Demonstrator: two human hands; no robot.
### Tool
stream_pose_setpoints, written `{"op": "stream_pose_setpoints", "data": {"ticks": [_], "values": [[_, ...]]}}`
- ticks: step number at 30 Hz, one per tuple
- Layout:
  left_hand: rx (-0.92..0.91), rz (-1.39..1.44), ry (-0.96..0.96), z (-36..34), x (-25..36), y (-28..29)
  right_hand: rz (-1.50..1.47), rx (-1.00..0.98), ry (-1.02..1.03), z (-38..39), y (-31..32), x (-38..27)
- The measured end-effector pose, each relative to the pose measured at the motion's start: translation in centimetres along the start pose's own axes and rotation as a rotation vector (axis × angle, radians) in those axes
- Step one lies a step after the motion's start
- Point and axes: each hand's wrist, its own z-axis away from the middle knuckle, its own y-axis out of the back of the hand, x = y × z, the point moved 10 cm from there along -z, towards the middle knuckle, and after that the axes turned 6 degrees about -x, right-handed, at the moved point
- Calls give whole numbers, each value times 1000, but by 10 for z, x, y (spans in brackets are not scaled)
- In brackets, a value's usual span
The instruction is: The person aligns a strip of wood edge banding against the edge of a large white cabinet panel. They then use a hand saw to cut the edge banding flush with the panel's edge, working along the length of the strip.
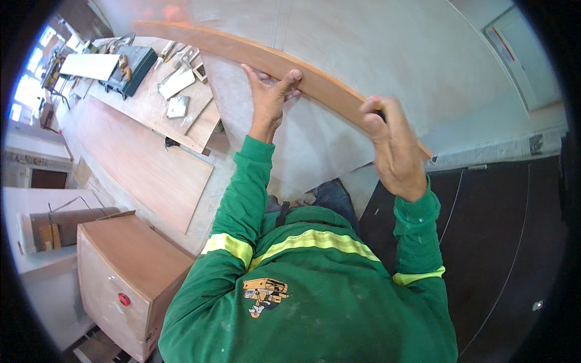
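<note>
A long, narrow wooden board (pixel 330 91) runs slantwise along the pale surface in front of me. My left hand (pixel 271 100) grips its lower edge, thumb spread along the near face and the other fingers partly hidden behind. Close to the board's right end, my right hand (pixel 392 142) is closed in a fist-like grip, slightly smeared by motion. A bit of yellow, black and pink shows at its fingers, too small to name. Whether this hand also touches the board, I cannot tell.
At left, a worktable (pixel 145 124) bears a dark toolbox (pixel 136 71), a hand plane (pixel 124 68) and small scraps. A large wooden sheet (pixel 142 160) lies below it. A wooden box (pixel 130 254) stands at lower left, dark panels (pixel 496 242) at right.
</note>
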Motion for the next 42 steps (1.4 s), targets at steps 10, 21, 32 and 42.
{"op": "stream_pose_setpoints", "data": {"ticks": [10,21,32,42], "values": [[37,24,-54,-6,-2,11,325,-120,493,-64,-53,-32],[5,23,-52,-7,-4,9,334,-162,469,-99,-91,15],[1,30,-60,-7,-2,8,313,-195,380,-109,-98,23],[15,-8,28,-7,-11,6,507,-249,223,-57,-49,25]]}}
